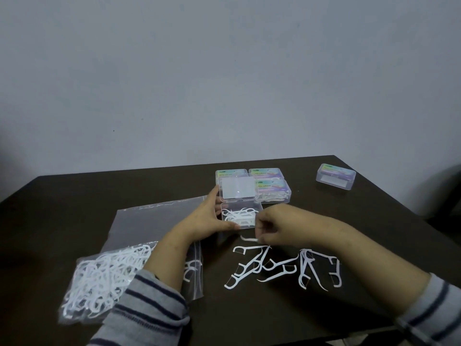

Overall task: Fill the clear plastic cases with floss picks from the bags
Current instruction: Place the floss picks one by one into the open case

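Observation:
An open clear plastic case (258, 208) sits mid-table with its lid (238, 188) standing up behind it and several white floss picks inside. My left hand (212, 216) grips the case's left side, thumb along the front edge. Just right of the case, my right hand (270, 229) pinches a white floss pick (249, 239) a little above the table. Several loose floss picks (282, 267) lie scattered in front of that hand. A clear plastic bag of floss picks (104, 278) lies at the left, partly under my left forearm.
Three closed labelled cases (270, 182) stand clustered behind the open one. Another closed case (335, 179) sits alone at the far right. A flat clear bag (154, 221) lies left of the open case. The dark table (274, 308) ends close on the right; a grey wall is behind.

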